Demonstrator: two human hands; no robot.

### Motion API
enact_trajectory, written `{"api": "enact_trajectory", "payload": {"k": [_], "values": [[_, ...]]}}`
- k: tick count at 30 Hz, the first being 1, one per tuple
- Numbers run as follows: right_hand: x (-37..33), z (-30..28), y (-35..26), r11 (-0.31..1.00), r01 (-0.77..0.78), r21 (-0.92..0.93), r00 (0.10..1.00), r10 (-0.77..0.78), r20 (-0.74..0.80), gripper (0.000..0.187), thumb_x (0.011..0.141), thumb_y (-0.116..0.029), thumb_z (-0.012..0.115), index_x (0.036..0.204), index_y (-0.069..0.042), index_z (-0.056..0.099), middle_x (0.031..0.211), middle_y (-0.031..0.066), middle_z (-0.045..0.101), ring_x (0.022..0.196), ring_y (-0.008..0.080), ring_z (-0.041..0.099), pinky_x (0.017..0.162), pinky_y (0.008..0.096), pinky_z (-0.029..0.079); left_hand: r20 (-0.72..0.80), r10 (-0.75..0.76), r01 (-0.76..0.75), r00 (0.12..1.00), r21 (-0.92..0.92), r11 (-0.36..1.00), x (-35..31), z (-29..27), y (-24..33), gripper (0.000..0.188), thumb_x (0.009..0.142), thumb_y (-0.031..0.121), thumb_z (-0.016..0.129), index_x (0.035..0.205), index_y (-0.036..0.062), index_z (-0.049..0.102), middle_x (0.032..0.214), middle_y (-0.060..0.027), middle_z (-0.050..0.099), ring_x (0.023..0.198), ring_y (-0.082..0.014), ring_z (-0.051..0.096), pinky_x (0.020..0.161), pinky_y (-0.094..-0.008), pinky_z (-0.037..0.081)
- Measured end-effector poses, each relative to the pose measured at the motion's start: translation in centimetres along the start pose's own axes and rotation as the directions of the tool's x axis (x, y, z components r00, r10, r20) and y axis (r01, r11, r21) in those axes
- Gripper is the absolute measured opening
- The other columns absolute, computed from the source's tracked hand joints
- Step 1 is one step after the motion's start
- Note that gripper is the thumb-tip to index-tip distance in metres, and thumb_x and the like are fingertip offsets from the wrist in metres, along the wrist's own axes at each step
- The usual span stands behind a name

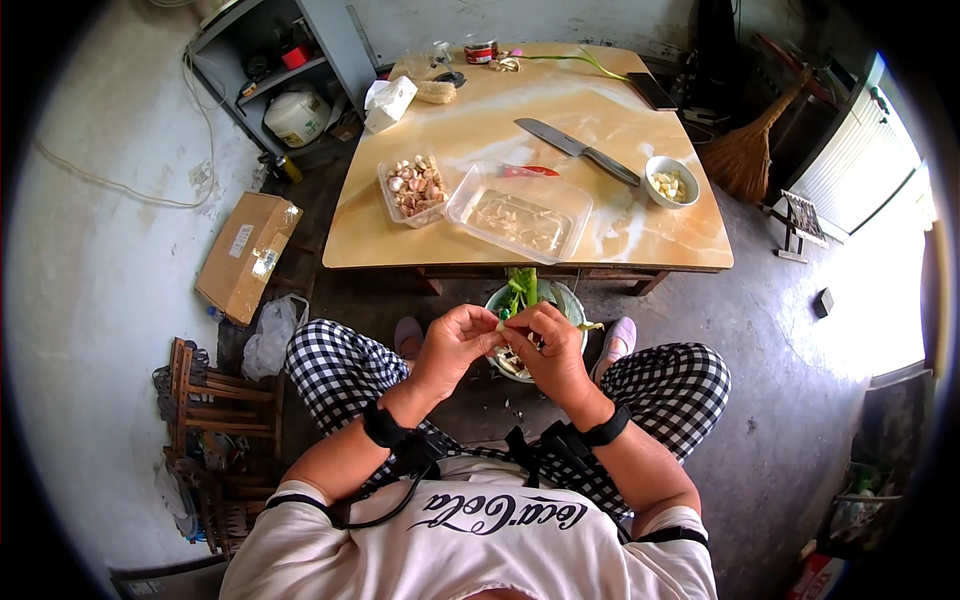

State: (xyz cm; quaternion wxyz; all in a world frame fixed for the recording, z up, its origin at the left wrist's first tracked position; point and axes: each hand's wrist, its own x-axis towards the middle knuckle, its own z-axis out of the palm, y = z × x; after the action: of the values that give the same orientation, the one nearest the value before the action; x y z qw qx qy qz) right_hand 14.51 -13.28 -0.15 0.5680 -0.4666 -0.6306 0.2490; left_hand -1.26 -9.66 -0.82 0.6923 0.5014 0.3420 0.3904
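Note:
My left hand and my right hand meet fingertip to fingertip over a bin on the floor. Both are closed in a pinch on a small pale garlic clove, mostly hidden by the fingers. Green stalks and pale peelings lie in the bin below. On the table, a clear plastic box holds unpeeled garlic. Beside it sits a wider clear tray with bits of skin in it. A white bowl at the right contains peeled cloves.
A knife lies across the marbled table, near a red chili. Tissues, a tin and a phone are farther back. A cardboard box and a wooden rack stand left; a broom leans right.

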Motion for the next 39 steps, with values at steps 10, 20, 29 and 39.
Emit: {"api": "enact_trajectory", "payload": {"k": [10,20,29,39], "values": [[-0.2,-0.1,0.0,0.997,-0.079,-0.018,0.997,0.078,-0.01,0.008,0.074,0.001,0.058,0.078,0.0,0.052,0.072,0.0128,0.053,0.064,0.0277,0.056,0.055,0.0319,0.044,0.042,-0.009,0.007,0.999,0.051,0.999,-0.1,0.3,0.3,0.013,0.08,0.004,0.061,0.091,0.0008,0.056,0.083,-0.0052,0.061,0.077,-0.0108,0.06,0.067,-0.021,0.047],[-0.5,0.0,0.8,0.972,-0.207,0.114,0.977,0.211,-0.024,0.007,0.079,-0.001,0.058,0.08,0.0,0.051,0.075,0.0098,0.051,0.065,0.0208,0.053,0.056,0.0286,0.042,0.044,-0.072,0.077,0.996,-0.134,0.988,-0.1,0.0,0.3,0.015,0.081,0.004,0.06,0.095,0.0047,0.055,0.087,-0.004,0.061,0.082,-0.0133,0.06,0.069,-0.0224,0.048],[-0.1,-0.1,0.4,0.993,-0.06,0.1,0.998,0.056,0.041,0.009,0.076,0.002,0.06,0.079,-0.001,0.052,0.074,0.0067,0.05,0.062,0.0169,0.052,0.054,0.0256,0.042,0.063,-0.162,0.172,0.985,-0.199,0.965,-0.3,0.5,1.1,0.017,0.082,0.005,0.059,0.098,0.0036,0.055,0.089,-0.0057,0.061,0.082,-0.0136,0.06,0.07,-0.023,0.049],[-0.2,-0.1,0.7,0.996,0.052,0.077,0.998,-0.055,0.043,0.01,0.076,0.003,0.057,0.079,-0.002,0.049,0.074,0.0104,0.049,0.066,0.025,0.052,0.057,0.0283,0.042,0.11,-0.18,0.204,0.978,-0.286,0.936,-0.1,0.0,0.6,0.017,0.085,0.011,0.055,0.1,0.0046,0.055,0.089,-0.0062,0.062,0.082,-0.0144,0.06,0.07,-0.0237,0.048]]}}
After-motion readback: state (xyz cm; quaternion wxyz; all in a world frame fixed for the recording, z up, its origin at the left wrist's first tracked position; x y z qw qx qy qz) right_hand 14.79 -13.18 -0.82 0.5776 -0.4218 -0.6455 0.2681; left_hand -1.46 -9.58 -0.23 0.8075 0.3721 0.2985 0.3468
